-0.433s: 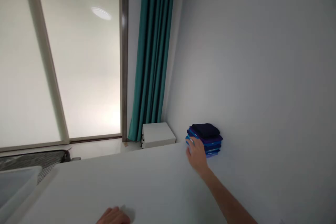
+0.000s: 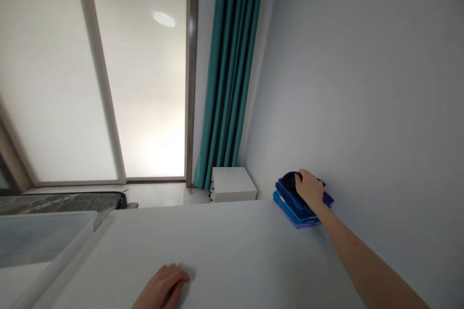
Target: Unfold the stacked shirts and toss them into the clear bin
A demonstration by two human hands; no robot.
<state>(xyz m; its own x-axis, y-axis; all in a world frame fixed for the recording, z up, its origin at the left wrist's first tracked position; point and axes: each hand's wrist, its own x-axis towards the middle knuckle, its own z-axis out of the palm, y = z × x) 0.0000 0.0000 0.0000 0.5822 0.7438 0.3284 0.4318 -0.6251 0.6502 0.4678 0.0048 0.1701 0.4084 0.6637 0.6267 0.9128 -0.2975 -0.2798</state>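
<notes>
A small stack of folded cloths [image 2: 293, 205] in blue, purple and navy lies at the far right of the white table [image 2: 224, 246], against the wall. My right hand [image 2: 309, 189] rests on top of the stack, fingers curved down over the dark navy cloth; I cannot tell whether it grips it. My left hand [image 2: 165, 287] lies flat on the table near the front edge, fingers stretched out, nothing in it.
A pale grey wall [image 2: 362, 106] runs along the right side. A teal curtain [image 2: 228, 72] hangs beside a frosted window [image 2: 90, 72]. Below it stands a small white cabinet [image 2: 232, 183]. A translucent plastic bin [image 2: 39, 236] sits at the left, next to a dark patterned surface [image 2: 61, 203].
My right hand has moved from the stack's near-left side up onto its top. The view has shifted, bringing the left hand further into sight.
</notes>
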